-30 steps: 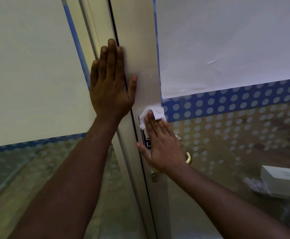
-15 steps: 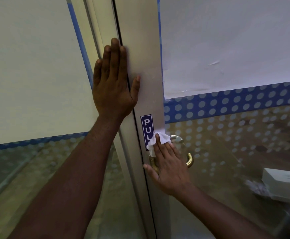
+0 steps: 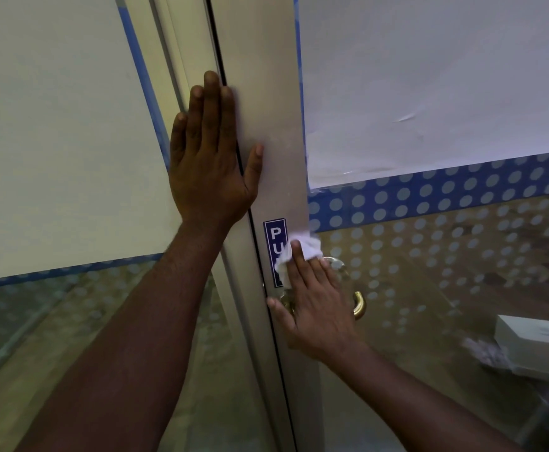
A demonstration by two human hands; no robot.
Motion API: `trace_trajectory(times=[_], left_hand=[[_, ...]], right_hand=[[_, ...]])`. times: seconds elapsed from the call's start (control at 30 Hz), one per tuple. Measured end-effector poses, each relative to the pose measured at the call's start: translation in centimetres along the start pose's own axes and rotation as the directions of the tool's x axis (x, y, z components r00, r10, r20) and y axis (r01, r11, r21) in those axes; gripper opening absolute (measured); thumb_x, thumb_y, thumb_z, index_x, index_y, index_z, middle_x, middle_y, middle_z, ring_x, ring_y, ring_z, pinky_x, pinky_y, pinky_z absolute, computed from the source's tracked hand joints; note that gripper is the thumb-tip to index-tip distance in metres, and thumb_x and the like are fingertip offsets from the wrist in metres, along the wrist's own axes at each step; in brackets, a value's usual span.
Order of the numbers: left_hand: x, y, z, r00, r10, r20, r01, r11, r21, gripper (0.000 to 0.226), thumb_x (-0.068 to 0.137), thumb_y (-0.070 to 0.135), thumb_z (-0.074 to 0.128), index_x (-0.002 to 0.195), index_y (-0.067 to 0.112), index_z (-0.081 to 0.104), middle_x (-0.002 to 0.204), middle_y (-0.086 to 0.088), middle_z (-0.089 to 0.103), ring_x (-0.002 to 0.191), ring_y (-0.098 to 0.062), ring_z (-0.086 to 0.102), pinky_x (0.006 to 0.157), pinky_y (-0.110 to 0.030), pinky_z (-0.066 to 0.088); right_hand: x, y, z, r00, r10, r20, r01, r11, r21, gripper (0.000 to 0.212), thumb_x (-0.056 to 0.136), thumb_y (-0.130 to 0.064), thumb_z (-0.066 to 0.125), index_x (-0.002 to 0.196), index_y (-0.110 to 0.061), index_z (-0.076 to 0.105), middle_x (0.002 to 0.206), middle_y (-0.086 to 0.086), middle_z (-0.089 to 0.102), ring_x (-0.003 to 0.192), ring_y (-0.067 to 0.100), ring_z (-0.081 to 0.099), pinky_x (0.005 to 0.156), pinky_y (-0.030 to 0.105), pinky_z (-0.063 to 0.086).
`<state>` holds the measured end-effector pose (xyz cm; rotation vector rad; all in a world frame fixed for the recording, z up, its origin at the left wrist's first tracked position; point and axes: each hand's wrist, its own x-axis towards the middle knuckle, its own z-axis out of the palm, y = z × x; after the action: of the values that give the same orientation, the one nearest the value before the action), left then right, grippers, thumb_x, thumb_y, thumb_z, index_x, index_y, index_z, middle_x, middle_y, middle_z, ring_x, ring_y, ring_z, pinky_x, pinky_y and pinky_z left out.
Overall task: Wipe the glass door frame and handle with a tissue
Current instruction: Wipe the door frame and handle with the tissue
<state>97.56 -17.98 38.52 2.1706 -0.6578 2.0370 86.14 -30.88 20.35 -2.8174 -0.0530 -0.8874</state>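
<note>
Against door frame, left hand flat; right hand presses tissue flat-fingered.

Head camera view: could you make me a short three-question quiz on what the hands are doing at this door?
1. True or false: the left hand lies flat on the door frame.
2. What does the right hand press against the frame? A sponge, B tissue, C brush.
3. Which blue sticker word is partly covered?

Key: 1 true; 2 B; 3 PULL, judging from the visible "PU".
</note>
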Motion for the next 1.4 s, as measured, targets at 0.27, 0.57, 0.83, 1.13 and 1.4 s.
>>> trace_trajectory(times=[0.27,0.57,0.83,1.13,1.4], left_hand=[[0.1,-0.1,0.2,1.000,0.002,-0.026,-0.002,1.000,-0.005,0.070,0.107,0.052,0.034,0.155,0.003,0.027,0.161,-0.020,0.028,0.150,-0.031,0.020,0.125,-0.034,0.001],[0.1,-0.1,0.3,1.000,-0.003,-0.026,0.003,1.000,0.007,0.070,0.107,0.053,0.035,0.155,0.003,0.028,0.161,-0.020,0.028,0.150,-0.030,0.021,0.125,-0.033,0.000],[0.0,0.0,0.0,1.000,-0.008,-0.005,0.008,1.000,-0.003,0.070,0.107,0.052,0.035,0.156,0.003,0.026,0.162,-0.019,0.026,0.152,-0.030,0.020,0.125,-0.037,0.005],[0.1,0.0,-0.1,1.000,-0.011,-0.004,0.011,1.000,0.001,0.069,0.107,0.051,0.036,0.155,0.003,0.028,0.162,-0.019,0.028,0.151,-0.031,0.022,0.125,-0.036,0.005],[0.1,0.0,0.2,0.999,-0.017,-0.034,0.017,1.000,-0.005,0.068,0.107,0.051,0.037,0.153,0.002,0.033,0.159,-0.021,0.033,0.149,-0.032,0.026,0.124,-0.037,0.008]], right_hand=[[1.7,0.1,-2.7,0.997,-0.062,0.043,0.065,0.994,-0.087,0.079,0.095,-0.064,0.009,0.154,-0.015,-0.010,0.162,0.003,-0.018,0.150,0.018,-0.006,0.122,0.037,0.003],[5.9,-0.6,-5.1,0.986,-0.153,-0.063,0.142,0.978,-0.151,0.080,0.096,-0.063,0.013,0.155,-0.012,-0.004,0.163,0.007,-0.009,0.150,0.020,-0.001,0.121,0.035,0.002],[3.8,1.6,-5.8,0.978,-0.186,0.092,0.202,0.954,-0.222,0.082,0.095,-0.065,0.011,0.154,-0.012,-0.009,0.162,0.012,0.008,0.149,0.024,0.011,0.121,0.039,0.008],[1.8,3.9,-4.4,0.879,-0.342,0.332,0.443,0.843,-0.304,0.078,0.096,-0.065,0.006,0.154,-0.015,-0.006,0.161,0.009,0.005,0.147,0.021,-0.003,0.121,0.037,-0.002],[3.9,4.0,-5.4,0.858,-0.427,0.283,0.494,0.838,-0.232,0.071,0.100,-0.058,0.013,0.154,-0.015,0.001,0.160,0.008,0.012,0.149,0.020,0.006,0.121,0.035,0.002]])
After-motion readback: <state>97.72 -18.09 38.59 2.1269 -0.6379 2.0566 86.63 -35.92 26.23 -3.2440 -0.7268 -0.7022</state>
